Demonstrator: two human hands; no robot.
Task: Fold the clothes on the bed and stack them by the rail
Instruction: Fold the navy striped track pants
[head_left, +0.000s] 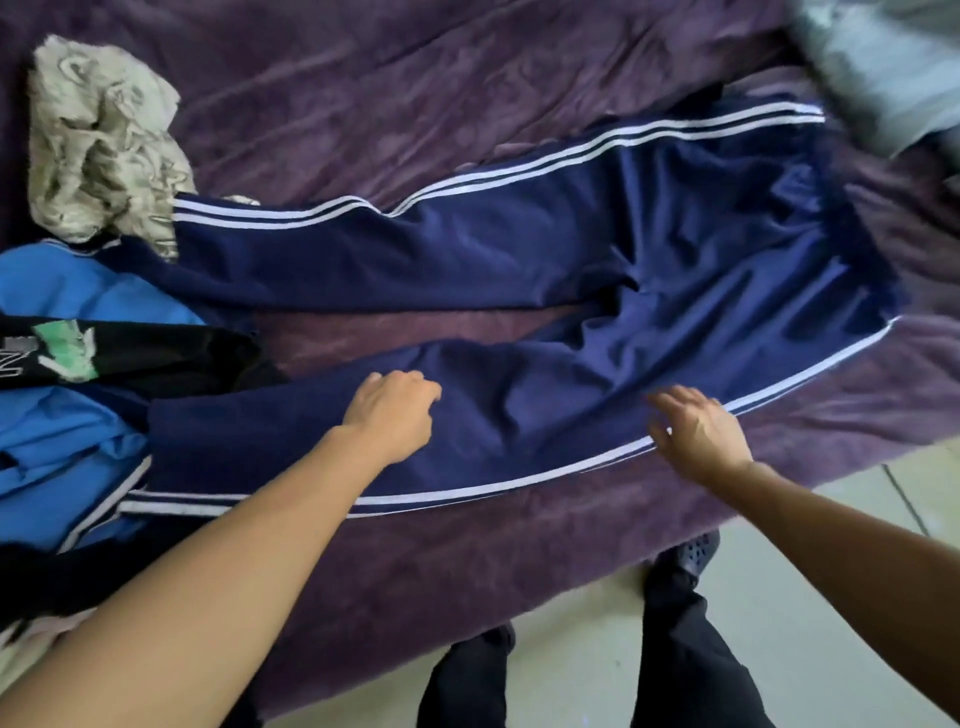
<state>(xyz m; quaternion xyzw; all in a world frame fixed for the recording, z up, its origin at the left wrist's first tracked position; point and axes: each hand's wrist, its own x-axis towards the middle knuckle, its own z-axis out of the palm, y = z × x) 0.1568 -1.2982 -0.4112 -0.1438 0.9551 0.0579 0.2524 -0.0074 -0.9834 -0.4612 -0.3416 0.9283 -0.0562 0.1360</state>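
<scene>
Navy track pants (597, 249) with white side stripes lie spread flat across the purple bed cover (415, 104), waistband to the right, legs pointing left and slightly apart. My left hand (392, 413) rests on the near leg with its fingers curled under; whether it grips cloth I cannot tell. My right hand (698, 434) lies with spread fingers on the striped near edge of the same leg, closer to the waist.
A crumpled beige patterned garment (98, 140) sits at the far left. Blue clothing (57, 441) and a black printed garment (104, 353) are heaped at the left under the pant cuffs. A grey pillow (893, 57) is at the top right. The floor and my legs are below.
</scene>
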